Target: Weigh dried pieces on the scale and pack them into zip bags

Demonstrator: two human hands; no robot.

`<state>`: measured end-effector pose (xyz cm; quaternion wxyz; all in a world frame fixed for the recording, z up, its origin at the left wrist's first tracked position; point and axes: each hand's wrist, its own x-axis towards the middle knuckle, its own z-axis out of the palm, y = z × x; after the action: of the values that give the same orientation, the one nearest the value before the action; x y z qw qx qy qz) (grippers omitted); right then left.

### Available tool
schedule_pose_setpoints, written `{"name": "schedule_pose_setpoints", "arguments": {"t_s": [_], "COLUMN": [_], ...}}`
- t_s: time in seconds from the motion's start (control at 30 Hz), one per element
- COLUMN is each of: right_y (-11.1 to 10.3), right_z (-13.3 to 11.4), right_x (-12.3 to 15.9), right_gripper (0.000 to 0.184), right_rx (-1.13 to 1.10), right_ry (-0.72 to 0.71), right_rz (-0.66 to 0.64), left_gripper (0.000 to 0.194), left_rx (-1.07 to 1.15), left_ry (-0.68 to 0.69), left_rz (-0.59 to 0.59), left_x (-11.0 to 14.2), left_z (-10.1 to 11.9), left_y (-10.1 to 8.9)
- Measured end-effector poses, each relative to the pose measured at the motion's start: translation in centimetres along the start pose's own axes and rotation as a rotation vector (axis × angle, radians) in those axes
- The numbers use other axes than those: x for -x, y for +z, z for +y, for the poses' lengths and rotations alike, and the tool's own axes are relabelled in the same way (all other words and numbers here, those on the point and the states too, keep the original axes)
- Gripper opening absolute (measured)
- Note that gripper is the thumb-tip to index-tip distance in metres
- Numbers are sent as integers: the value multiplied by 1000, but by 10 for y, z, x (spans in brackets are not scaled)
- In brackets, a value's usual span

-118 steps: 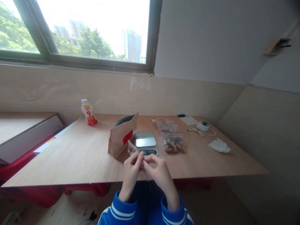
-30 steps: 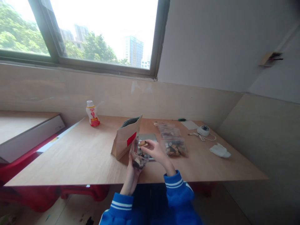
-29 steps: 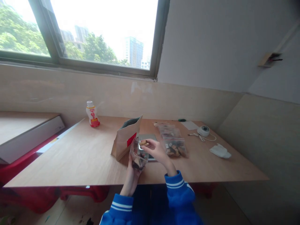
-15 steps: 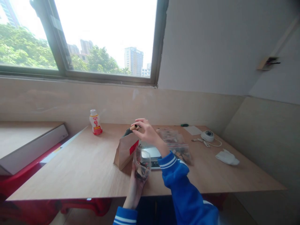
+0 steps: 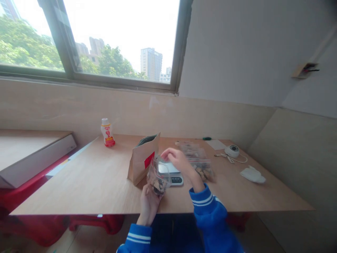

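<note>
- clear zip bag (image 5: 158,180): holds dark and tan snack pieces, bunched at its lower end; it is held up just above the table, in front of the scale, its open top leaning toward the paper bag
- left hand (image 5: 149,205): fingers wrapped around the bottom of the clear zip bag, gripping it from below
- right hand (image 5: 177,160): fingers close together and lightly curved, palm down, over the scale, near the clear zip bag; cannot tell whether it pinches anything or touches the scale
- kitchen scale (image 5: 168,168): silver top, dark display panel at the front, on the table, partly behind both the clear zip bag and the right hand
- paper bag (image 5: 140,165): brown, upright, open at the top with a dark lining, red label on its side, just left of the scale
- filled zip bags (image 5: 202,167): a row of them lying flat on the table, right of the scale, snack pieces showing in the nearest
- bottle (image 5: 107,133): small, white and red, upright near the back edge of the table
- white tissue (image 5: 252,174): crumpled, at the right of the table
- white round device (image 5: 232,151): with a white cable, near the back right corner
- wooden table (image 5: 79,186): pale, bears all of the above
</note>
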<state>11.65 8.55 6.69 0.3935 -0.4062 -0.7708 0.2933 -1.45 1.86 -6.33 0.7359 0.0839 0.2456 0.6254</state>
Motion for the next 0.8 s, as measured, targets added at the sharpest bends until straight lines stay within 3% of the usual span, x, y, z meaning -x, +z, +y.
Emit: {"name": "schedule_pose_setpoints", "arguments": {"t_s": [0.07,0.13,0.37,0.47,0.6,0.8], "right_y": [5,13,32,35,34,29], "right_z": [9,16,29,35,39,40], "right_x": [12,21,25,25,26,31], "right_gripper": [26,23,16,14,13,13], "right_rx": [65,119,130,95,79,85], "right_ry": [113,155,66,52,103,135], "right_rz": [-176,-261,-391,-381,-332,-489], "left_gripper": [28,30,51,44,29,29], "left_rx": [7,-18,-103,-90,-66,-41], "left_ry": [1,10,155,197,156,111], "left_rz": [-4,-13,-80,-46,-31,-72], "left_x": [-1,-1,-1,-2,-4,0], "left_z": [-1,-3,-10,-11,-9,-5], "left_y": [-3,-4,-2,-4,-6,-4]}}
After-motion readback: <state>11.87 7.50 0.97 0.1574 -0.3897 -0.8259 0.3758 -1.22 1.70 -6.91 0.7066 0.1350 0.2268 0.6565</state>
